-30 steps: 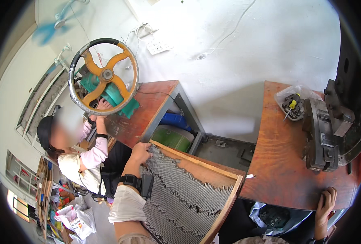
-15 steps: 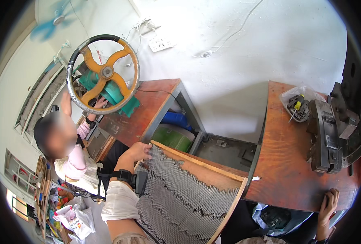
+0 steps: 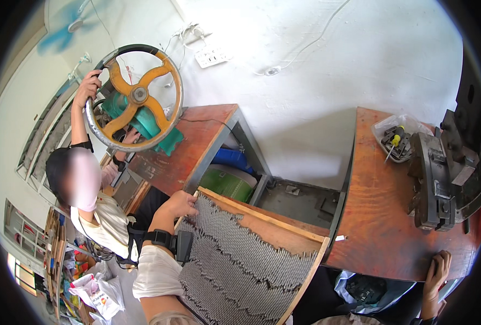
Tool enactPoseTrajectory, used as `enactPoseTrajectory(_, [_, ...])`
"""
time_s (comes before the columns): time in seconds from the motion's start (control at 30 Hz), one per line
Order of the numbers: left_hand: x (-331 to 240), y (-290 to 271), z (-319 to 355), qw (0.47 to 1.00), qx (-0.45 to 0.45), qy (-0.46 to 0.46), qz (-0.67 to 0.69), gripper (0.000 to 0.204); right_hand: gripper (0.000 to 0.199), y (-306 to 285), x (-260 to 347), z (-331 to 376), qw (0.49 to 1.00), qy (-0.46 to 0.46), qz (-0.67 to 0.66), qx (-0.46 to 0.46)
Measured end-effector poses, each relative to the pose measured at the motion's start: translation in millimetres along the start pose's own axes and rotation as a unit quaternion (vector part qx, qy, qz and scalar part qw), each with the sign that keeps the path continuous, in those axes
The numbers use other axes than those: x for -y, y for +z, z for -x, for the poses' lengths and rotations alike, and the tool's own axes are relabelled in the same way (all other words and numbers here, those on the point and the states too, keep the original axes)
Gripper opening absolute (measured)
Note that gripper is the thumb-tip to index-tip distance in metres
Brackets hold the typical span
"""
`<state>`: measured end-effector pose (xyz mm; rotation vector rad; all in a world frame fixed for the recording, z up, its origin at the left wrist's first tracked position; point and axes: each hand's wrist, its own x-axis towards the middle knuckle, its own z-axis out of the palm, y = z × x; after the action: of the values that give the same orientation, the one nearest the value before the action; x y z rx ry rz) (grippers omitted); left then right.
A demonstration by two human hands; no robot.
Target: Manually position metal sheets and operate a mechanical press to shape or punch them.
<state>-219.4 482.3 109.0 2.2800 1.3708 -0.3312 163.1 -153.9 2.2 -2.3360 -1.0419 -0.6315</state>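
Fingers of the left hand (image 3: 179, 205) are resting curled at the far-left corner of the wooden tray (image 3: 266, 228), their grip impossible to tell. Those of the right hand (image 3: 438, 268) are resting bent at the edge of the table (image 3: 354, 216), grip likewise unclear. The tray, holding packed grey pins (image 3: 246, 265), is lying left of that table. Steadying appears to be the step; shifting calls for a second hold.

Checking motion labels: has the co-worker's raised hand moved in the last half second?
Yes, upward: judged against the wheel hub, the raised hand rose from below its height to slightly above, now at the left rim.
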Motion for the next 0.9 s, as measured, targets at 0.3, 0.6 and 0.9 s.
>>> enactPoseTrajectory(0.3, [-5.2,6.7,-11.2,0.994,-0.024,-0.007,-0.109,0.057,0.01,-1.6,-2.2,2.2,1.0,-0.001,0.005,0.007])
enactPoseTrajectory(0.6, [8.5,22.2,12.6,0.982,-0.139,0.029,-0.124,0.043,0.011,0.3,3.3,-3.4,1.0,0.001,-0.009,0.008])
enactPoseTrajectory(0.9, [5.3,15.1,13.1,0.988,-0.053,-0.008,-0.142,0.062,0.011,-0.1,3.9,-3.2,1.0,0.004,-0.002,0.001])
